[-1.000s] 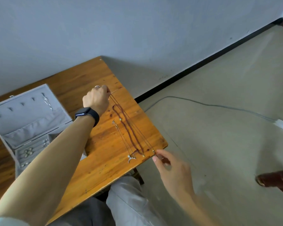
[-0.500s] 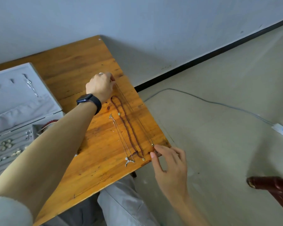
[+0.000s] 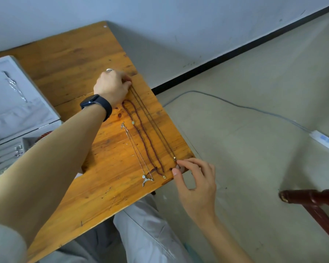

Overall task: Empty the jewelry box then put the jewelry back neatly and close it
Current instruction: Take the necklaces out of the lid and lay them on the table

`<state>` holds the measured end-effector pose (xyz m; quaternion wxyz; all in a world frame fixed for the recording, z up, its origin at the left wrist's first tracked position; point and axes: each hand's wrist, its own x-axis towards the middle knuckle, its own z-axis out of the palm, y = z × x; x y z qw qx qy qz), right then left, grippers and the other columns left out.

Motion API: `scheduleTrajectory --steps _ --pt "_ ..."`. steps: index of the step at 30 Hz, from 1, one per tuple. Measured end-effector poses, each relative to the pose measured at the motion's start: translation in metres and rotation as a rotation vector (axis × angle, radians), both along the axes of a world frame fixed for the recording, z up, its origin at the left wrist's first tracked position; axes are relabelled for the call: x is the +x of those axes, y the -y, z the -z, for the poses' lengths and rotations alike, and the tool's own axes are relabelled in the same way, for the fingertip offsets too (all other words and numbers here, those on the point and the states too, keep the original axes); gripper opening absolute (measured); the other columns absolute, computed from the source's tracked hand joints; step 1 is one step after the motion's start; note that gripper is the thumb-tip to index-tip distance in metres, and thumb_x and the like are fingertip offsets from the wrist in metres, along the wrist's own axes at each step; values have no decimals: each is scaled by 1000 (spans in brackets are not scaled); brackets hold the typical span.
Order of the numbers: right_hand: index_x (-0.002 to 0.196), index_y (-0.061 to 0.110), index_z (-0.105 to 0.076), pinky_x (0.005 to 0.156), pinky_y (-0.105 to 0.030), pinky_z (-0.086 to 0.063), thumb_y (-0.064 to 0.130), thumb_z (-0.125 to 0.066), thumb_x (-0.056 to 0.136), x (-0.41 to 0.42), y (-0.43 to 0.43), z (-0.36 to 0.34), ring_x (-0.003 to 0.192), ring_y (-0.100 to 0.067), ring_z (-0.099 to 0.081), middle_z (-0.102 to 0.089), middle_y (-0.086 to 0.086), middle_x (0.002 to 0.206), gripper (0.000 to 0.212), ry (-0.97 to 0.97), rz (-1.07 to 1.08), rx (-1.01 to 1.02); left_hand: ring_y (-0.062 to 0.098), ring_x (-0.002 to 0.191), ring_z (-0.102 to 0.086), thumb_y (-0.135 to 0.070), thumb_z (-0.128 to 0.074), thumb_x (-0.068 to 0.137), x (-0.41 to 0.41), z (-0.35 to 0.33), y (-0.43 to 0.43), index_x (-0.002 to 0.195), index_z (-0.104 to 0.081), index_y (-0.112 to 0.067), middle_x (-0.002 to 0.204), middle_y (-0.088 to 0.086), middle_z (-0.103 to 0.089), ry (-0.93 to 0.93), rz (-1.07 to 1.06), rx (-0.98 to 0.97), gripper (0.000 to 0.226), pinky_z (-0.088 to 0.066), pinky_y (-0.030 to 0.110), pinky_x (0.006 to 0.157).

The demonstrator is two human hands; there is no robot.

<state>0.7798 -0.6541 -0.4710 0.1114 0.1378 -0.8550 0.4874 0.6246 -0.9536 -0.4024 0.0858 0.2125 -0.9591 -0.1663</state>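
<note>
I log the wooden table [image 3: 74, 59] with the open jewelry box [image 3: 17, 114] at its 9 o'clock edge, the left hand [image 3: 111, 86] curled round the 11 o'clock end of the thin dark necklace [image 3: 152, 122], the right hand [image 3: 196, 185] pinching its 5 o'clock end, and the beaded necklace [image 3: 142, 130] and silver chain [image 3: 135, 147] lying just beside it toward 7 o'clock.

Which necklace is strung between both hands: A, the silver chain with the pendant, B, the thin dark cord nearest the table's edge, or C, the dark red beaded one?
B: the thin dark cord runs from the left hand to the right hand; the silver chain and beaded necklace lie loose beside it.
</note>
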Motion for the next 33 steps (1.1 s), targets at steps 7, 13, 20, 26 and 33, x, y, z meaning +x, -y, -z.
scheduleTrajectory --steps 7,13,20,26,33 --pt "106 21 -73 85 -17 -42 31 -71 88 1 -3 2 100 -14 -51 -60 9 107 21 -17 -12 24 31 99 -62 -27 -58 97 1 0 -4 113 -71 -21 114 11 -62 -4 -5 -12 21 -54 40 75" --pt "104 23 -75 85 -13 -40 35 -69 88 0 -5 1 101 -12 -49 -59 12 108 21 -33 -27 41 31 98 -61 -27 -57 97 6 -1 0 111 -72 -22 113 11 -61 -15 -11 -14 21 -53 40 76" --pt "102 25 -73 86 -7 -35 37 -69 87 -2 -6 -5 102 -4 -46 -55 16 106 19 -2 -48 96 22 96 -57 -32 -58 99 5 -5 7 117 -72 -19 117 10 -61 21 31 61 25 -47 32 80" --pt "112 27 -71 88 -7 -35 37 -67 89 2 -9 -10 104 -9 -50 -57 16 109 26 48 -68 76 20 92 -62 -36 -50 101 18 -18 6 136 -57 -25 126 10 -62 83 88 136 38 -47 28 74" --pt "106 21 -72 89 -21 -45 19 -72 90 -2 -22 -27 102 -11 -59 -65 14 106 16 -49 -141 71 32 120 -53 -35 -54 98 86 -36 -9 145 -46 -26 142 18 -48 92 122 1 48 -53 42 86"
